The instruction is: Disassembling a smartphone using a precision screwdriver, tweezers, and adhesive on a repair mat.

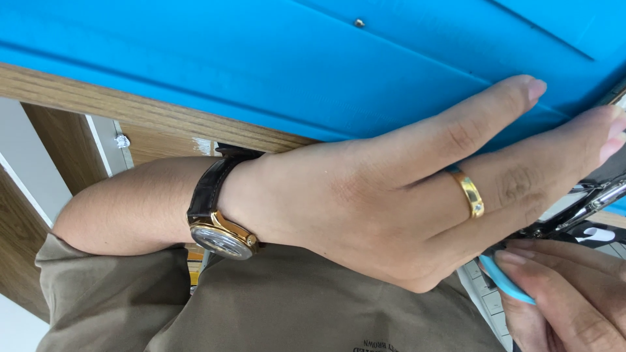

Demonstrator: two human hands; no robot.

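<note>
olive-grey fabric [293, 306] of the person's shirt fills the bottom of the view, closest to the lens, with the bare left forearm lying across it. left hand [404, 208] stretches flat to the right, fingers straight and together, a gold ring [471, 193] on one finger and a gold wristwatch [222, 238] on a dark leather strap at the wrist. its fingertips rest against a dark, shiny metal object [587, 205] at the right edge, too cropped to tell what it is; this hand is open, not clamped on anything. right hand [567, 293] sits in the bottom right corner just beneath the left hand, its fingers curled around a light blue handle [512, 283] of a small tool; the tool's working end is hidden under the left hand. the two hands are touching or nearly so. a bright blue surface [261, 58] covers the desk above them, with a wooden edge [130, 107] showing along its lower side.
</note>
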